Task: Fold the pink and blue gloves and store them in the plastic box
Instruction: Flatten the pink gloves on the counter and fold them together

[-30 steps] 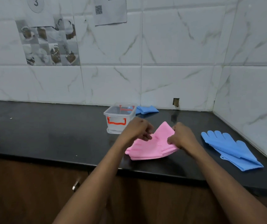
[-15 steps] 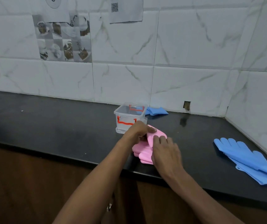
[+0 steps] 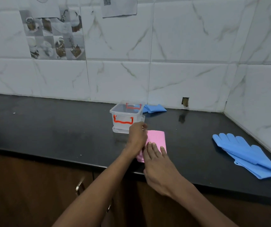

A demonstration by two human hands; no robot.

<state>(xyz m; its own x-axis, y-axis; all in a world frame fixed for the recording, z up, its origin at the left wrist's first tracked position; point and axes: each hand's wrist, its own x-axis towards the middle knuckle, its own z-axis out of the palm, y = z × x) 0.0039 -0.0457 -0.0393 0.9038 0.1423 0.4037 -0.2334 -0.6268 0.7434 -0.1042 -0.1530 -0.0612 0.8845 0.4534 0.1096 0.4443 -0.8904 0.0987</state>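
Right hand (image 3: 157, 163) flat, left hand (image 3: 137, 136) apparently pinching folded pink rubber gloves (image 3: 156, 138) beside clear plastic box (image 3: 123, 115); release risks spring-open.

Bench (image 3: 49, 125): plain glossy black, over dark brown cabinet fronts (image 3: 33, 185). Wall tiles (image 3: 188, 46): white with grey and faint olive marble veining, save one picture tile (image 3: 52, 36) chequered in grey and white with brown cup motifs; a white paper sheet (image 3: 120, 5) bears a black square code. Folded gloves (image 3: 156, 138) are solid pink, the flat gloves (image 3: 244, 154) and the folded pair (image 3: 154, 108) behind are solid light blue, and the box (image 3: 125, 118) is clear with orange-red handles.
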